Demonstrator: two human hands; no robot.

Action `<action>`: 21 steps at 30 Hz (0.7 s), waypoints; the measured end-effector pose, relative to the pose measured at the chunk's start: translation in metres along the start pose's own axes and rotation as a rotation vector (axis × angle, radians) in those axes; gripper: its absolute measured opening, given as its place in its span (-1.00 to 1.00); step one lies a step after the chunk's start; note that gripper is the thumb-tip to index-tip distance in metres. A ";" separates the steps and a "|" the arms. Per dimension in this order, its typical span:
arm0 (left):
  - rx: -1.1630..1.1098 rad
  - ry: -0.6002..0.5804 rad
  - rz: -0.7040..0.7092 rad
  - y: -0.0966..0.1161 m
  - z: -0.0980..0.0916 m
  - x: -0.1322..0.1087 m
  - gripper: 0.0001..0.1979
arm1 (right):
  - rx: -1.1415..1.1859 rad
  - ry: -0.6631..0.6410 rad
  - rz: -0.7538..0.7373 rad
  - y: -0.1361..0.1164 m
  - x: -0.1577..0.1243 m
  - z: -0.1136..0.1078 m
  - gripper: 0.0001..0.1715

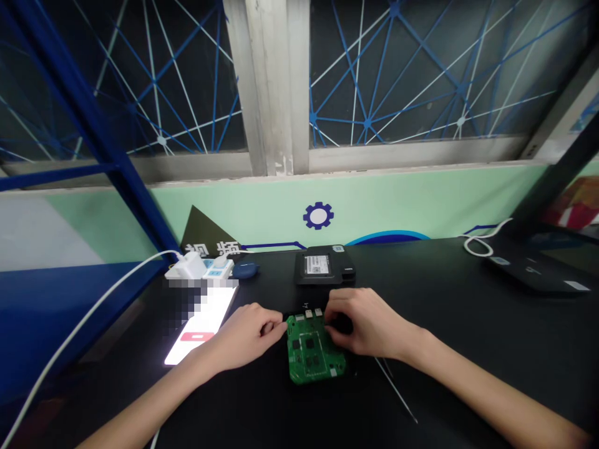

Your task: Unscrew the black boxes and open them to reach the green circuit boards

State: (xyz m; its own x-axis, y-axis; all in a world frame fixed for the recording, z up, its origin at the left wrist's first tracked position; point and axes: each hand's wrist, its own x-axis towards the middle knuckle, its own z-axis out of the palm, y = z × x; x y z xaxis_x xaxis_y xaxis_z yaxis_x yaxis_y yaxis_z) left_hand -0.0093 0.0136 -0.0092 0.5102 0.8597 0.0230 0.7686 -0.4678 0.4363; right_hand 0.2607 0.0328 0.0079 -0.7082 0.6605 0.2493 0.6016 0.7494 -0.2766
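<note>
A green circuit board (314, 357) with metal ports along its far edge lies on the black table in front of me. At its far left corner, my left hand (256, 332) has its fingers curled and the thumb and fingertips pinched at the edge. My right hand (358, 321) is bent over the far right side, thumb and forefinger closing on the board's edge beside the ports. Just beyond sits a black plastic housing (325, 265) with a white label. A thin metal tool, like tweezers (397, 391), lies to the right, partly under my right forearm.
To the left are a lit phone (206, 330), a white power strip (218, 269) with a charger, and a small dark blue case (246, 269). A white cable runs down the left side. Another flat black device (533, 271) and a white cable (482, 243) lie far right.
</note>
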 end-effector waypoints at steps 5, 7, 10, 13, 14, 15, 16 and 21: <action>0.048 0.014 0.017 0.002 -0.001 -0.001 -0.56 | -0.045 0.215 -0.034 0.004 0.008 -0.013 -0.76; 0.072 0.016 0.024 0.004 -0.001 -0.002 -0.56 | -0.068 0.285 -0.061 0.006 0.015 -0.017 -0.65; 0.088 0.026 0.032 0.007 -0.003 -0.003 -0.55 | -0.102 0.279 -0.094 0.015 0.030 -0.020 -0.40; 0.087 0.028 0.038 0.009 -0.004 -0.004 -0.55 | -0.116 0.163 -0.058 0.030 0.048 -0.021 -0.15; 0.089 0.027 0.038 0.009 -0.005 -0.004 -0.55 | -0.114 0.133 -0.038 0.036 0.053 -0.022 -0.12; 0.094 0.024 0.039 0.009 -0.005 -0.005 -0.55 | -0.104 0.094 -0.029 0.042 0.059 -0.023 -0.10; 0.099 0.021 0.038 0.009 -0.006 -0.005 -0.55 | -0.093 0.055 -0.029 0.046 0.064 -0.024 -0.10; 0.100 0.010 0.035 0.008 -0.007 -0.005 -0.55 | -0.060 -0.021 -0.048 0.059 0.080 -0.026 -0.12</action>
State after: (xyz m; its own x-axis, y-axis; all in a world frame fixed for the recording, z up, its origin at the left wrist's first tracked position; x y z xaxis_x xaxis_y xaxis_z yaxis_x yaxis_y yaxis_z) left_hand -0.0083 0.0074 0.0002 0.5341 0.8442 0.0457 0.7852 -0.5153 0.3435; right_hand 0.2490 0.1307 0.0360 -0.7438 0.6232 0.2415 0.5872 0.7820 -0.2090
